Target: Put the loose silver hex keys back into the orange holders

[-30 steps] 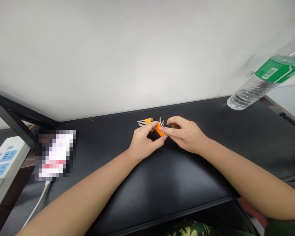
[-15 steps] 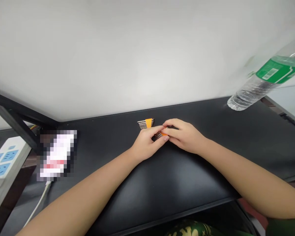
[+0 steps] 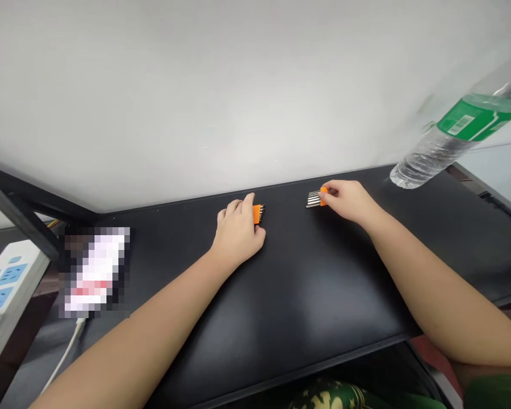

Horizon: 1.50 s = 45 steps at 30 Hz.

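Note:
Two similar sets of thin rods lie on the black tabletop [image 3: 281, 267], each with an orange holder. My left hand [image 3: 236, 230] is closed around the left rod set [image 3: 256, 214], index finger above and thumb below. Its dark rod tips stick out to the right, and my palm hides the rest. To the right, my right hand [image 3: 350, 199] pinches the orange holder of the other rod set [image 3: 323, 196] between thumb and fingers. Silvery rods of that set point left, side by side. The exact kind of these rods is too small to tell.
A water bottle [image 3: 430, 153] with a green label stands at the right rear, near the white wall [image 3: 238, 85]. At the left lie a pixelated phone-like device [image 3: 96, 272] with a white cable [image 3: 68, 355] and a white power strip [image 3: 8, 278]. A black frame [image 3: 21, 210] rises beside them.
My hands have moved apart from where they met. My right hand has carried one rod set to the right and away from me. My left hand has shifted left, onto the other set.

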{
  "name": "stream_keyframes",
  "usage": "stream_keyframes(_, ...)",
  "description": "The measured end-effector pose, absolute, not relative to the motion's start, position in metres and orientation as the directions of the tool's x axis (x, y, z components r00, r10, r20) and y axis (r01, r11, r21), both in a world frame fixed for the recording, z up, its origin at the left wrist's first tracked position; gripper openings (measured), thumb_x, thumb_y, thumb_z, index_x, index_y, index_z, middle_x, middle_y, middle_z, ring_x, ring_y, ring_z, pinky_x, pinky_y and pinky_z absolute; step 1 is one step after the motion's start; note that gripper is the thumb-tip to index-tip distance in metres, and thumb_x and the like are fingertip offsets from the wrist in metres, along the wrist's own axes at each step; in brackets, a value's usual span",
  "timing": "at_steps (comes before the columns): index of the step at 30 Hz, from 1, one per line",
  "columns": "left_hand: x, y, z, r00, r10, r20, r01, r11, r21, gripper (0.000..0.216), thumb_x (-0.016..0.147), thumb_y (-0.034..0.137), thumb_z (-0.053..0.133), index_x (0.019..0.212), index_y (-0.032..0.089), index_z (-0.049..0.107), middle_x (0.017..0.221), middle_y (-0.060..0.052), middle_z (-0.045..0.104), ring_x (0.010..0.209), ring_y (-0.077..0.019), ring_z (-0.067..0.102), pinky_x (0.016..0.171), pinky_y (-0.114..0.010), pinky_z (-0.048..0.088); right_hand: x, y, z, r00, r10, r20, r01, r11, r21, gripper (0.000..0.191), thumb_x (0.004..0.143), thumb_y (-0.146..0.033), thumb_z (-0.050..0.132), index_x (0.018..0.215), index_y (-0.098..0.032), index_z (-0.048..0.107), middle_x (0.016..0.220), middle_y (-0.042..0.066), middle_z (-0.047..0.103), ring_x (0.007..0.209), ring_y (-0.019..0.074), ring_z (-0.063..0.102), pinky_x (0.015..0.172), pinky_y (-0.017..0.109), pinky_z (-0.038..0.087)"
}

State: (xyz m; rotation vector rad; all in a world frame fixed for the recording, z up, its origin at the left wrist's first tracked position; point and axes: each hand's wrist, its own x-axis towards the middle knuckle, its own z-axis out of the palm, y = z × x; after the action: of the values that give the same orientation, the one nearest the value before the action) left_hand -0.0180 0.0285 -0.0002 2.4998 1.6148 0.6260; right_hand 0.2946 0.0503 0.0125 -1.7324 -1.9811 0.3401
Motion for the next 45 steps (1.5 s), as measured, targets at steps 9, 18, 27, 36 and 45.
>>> stream_keyframes(9, -0.018, 0.030, -0.002, 0.388, 0.883, 0.262, 0.829, -0.459, 0.320, 0.041, 0.085, 0.028, 0.066, 0.125, 0.022, 0.063, 0.117, -0.012, 0.075, 0.113, -0.0374, 0.065, 0.094, -0.055, 0.051, 0.304, 0.055, 0.002, -0.022, 0.919, 0.395, 0.915, 0.177, -0.362, 0.017, 0.087, -0.029, 0.070, 0.094, -0.015, 0.074, 0.097, 0.017, 0.070, 0.089, 0.0270, 0.062, 0.070, 0.037, 0.049)
stream_keyframes(18, -0.010, 0.016, 0.005, 0.463, 0.740, 0.487, 0.587, -0.668, 0.457, 0.045, 0.083, 0.024, 0.072, 0.126, 0.022, 0.062, 0.119, -0.008, 0.073, 0.110, -0.0267, 0.067, 0.097, -0.044, 0.054, 0.219, 0.020, 0.003, -0.336, 0.920, 0.200, 0.260, 0.295, -0.920, 0.038, 0.100, -0.038, 0.059, 0.134, -0.023, 0.061, 0.131, 0.011, 0.067, 0.099, 0.0184, 0.071, 0.086, 0.037, 0.061)
stream_keyframes(27, -0.004, 0.008, 0.003, 0.476, 0.713, 0.515, 0.514, -0.700, 0.495, 0.042, 0.084, 0.025, 0.073, 0.125, 0.023, 0.063, 0.115, -0.008, 0.075, 0.106, -0.0246, 0.068, 0.095, -0.043, 0.054, 0.199, 0.010, 0.009, -0.405, 0.893, -0.196, -0.056, -0.238, -0.970, 0.042, 0.097, -0.059, 0.060, 0.084, -0.019, 0.056, 0.060, -0.004, 0.059, 0.047, 0.0105, 0.056, 0.042, 0.020, 0.043)
stream_keyframes(36, -0.001, 0.003, 0.004, 0.415, 0.757, 0.505, 0.539, -0.652, 0.534, 0.042, 0.085, 0.033, 0.077, 0.123, 0.023, 0.062, 0.110, -0.006, 0.074, 0.098, -0.0216, 0.068, 0.091, -0.040, 0.054, 0.191, 0.003, 0.014, -0.378, 0.863, -0.334, -0.058, -0.382, -0.922, 0.053, 0.092, -0.070, 0.061, 0.074, -0.020, 0.056, 0.048, -0.004, 0.050, 0.034, 0.0086, 0.039, 0.031, 0.021, 0.029)
stream_keyframes(45, 0.006, -0.005, 0.007, 0.338, 0.813, 0.473, 0.589, -0.575, 0.568, 0.029, 0.079, 0.034, 0.080, 0.098, 0.023, 0.061, 0.090, -0.001, 0.070, 0.081, -0.0191, 0.066, 0.082, -0.037, 0.052, 0.177, -0.004, 0.014, -0.265, 0.932, -0.249, -0.032, -0.266, -0.963, 0.057, 0.088, -0.072, 0.063, 0.069, -0.019, 0.057, 0.050, -0.006, 0.043, 0.042, 0.0070, 0.028, 0.040, 0.025, 0.022)
